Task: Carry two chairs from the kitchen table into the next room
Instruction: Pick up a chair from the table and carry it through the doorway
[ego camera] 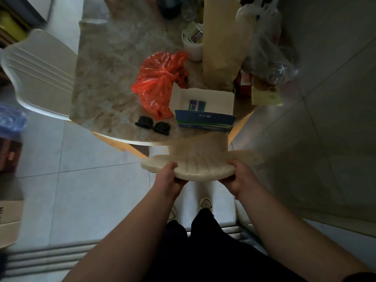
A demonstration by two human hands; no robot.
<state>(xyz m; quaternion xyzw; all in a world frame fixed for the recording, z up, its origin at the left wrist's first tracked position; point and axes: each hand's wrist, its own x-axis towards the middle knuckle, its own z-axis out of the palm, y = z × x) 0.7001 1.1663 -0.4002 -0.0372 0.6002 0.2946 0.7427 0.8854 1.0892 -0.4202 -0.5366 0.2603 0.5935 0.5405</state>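
A cream plastic chair (200, 159) is tucked under the near edge of the marble-topped kitchen table (114, 78), its curved backrest top toward me. My left hand (169, 175) grips the left part of that backrest rim, thumb on top. My right hand (239, 177) grips the right part the same way. A second white plastic chair (38, 72) stands at the table's left side, its ribbed backrest against the table edge. Most of the near chair's seat is hidden under the tabletop.
On the table lie an orange plastic bag (160, 82), an open white box (205, 102) with a blue flap, two small black objects (152, 125), a white cup (192, 45) and clear bags. A metal door-track threshold (50, 259) crosses the tiled floor by my feet. A wall rises on the right.
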